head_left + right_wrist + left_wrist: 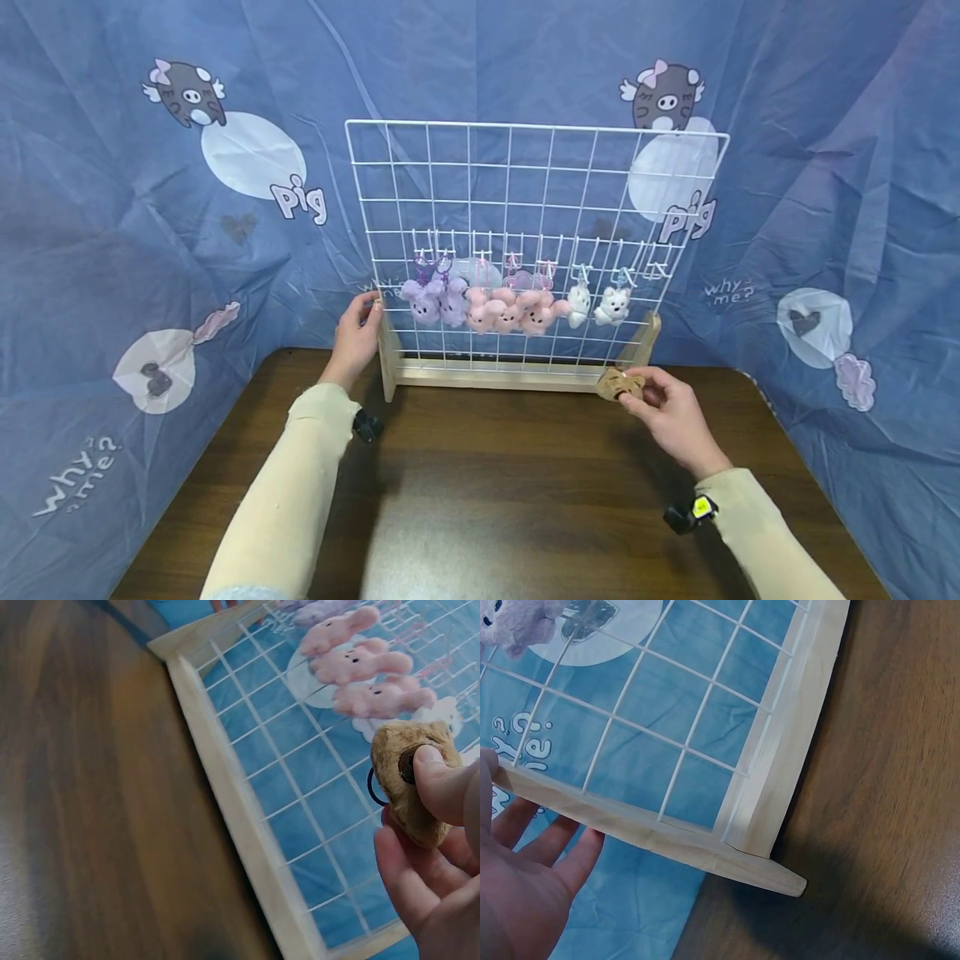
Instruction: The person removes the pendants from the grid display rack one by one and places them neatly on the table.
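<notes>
A white wire grid rack (pixel 531 167) stands on wooden feet, with small plush keychains hanging from its hooks. Two purple plush keychains (pixel 424 307) hang at the left, three pink plush keychains (pixel 507 313) in the middle and two white plush keychains (pixel 613 307) towards the right. My left hand (pixel 356 337) grips the rack's left wooden side post (pixel 630 825), its fingertips showing behind the wood. Between thumb and fingers, my right hand (pixel 675 417) pinches a brown plush keychain (pixel 401 754) in front of the rack's lower right corner. A dark loop (pixel 373 787) sticks out from this plush.
An unused hook (pixel 657 270) juts out at the right of the hanging row. Beneath the rack is a dark brown wooden table (pixel 480 492). Blue printed cloth (pixel 525 50) hangs behind and on both sides. The rack's wooden base bar (pixel 495 379) runs along the table.
</notes>
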The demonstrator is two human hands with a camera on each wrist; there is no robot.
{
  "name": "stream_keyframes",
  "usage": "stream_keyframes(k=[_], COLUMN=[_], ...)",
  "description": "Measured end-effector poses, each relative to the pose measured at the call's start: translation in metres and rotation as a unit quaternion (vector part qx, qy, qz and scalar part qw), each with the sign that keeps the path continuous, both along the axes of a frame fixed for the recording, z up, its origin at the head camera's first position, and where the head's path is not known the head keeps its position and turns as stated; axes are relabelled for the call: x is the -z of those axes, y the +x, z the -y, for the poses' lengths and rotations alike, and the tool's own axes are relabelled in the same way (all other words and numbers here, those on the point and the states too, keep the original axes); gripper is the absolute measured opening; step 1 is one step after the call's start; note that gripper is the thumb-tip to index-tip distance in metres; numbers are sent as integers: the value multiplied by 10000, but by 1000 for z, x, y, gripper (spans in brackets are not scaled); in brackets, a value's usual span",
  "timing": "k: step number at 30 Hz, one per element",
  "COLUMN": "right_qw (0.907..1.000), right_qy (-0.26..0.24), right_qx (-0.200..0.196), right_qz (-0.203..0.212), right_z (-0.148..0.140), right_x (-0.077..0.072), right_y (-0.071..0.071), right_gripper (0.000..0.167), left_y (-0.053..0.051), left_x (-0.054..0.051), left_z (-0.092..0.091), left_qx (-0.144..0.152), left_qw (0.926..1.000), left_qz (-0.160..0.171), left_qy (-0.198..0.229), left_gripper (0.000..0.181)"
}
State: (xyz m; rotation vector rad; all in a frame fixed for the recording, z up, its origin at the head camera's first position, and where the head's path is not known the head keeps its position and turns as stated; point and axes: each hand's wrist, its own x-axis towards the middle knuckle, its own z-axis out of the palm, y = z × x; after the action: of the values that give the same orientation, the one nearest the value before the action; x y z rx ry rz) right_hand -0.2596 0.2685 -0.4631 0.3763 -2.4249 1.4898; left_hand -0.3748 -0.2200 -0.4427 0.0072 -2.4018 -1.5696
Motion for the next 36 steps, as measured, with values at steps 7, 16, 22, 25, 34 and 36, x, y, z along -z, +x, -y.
stream_keyframes(k=[7,16,22,25,34,36], right_qw=[9982,9954,9929,9894,9806,9807], right_qy=[600,894,888,1063,1267,1264], right_qx=[-5,-143,-356,-445,-503,-514], right_qz=[-46,316,700,884,1410,1403], right_z=[-2,-4,-5,-5,-4,-4], right_x=[21,45,62,66,77,80], right_y=[1,7,9,10,9,9], right_gripper=[32,29,27,26,23,23], left_y=[0,-2,-2,-1,1,0], left_x=[1,3,3,2,0,0], left_z=[0,1,1,0,0,0], left_qx=[27,56,63,66,17,1], left_qw=[10000,9998,9999,9998,9998,9998], left_qz=[32,121,101,107,137,126], left_qy=[74,138,124,140,173,163], left_gripper=[42,44,44,43,42,42])
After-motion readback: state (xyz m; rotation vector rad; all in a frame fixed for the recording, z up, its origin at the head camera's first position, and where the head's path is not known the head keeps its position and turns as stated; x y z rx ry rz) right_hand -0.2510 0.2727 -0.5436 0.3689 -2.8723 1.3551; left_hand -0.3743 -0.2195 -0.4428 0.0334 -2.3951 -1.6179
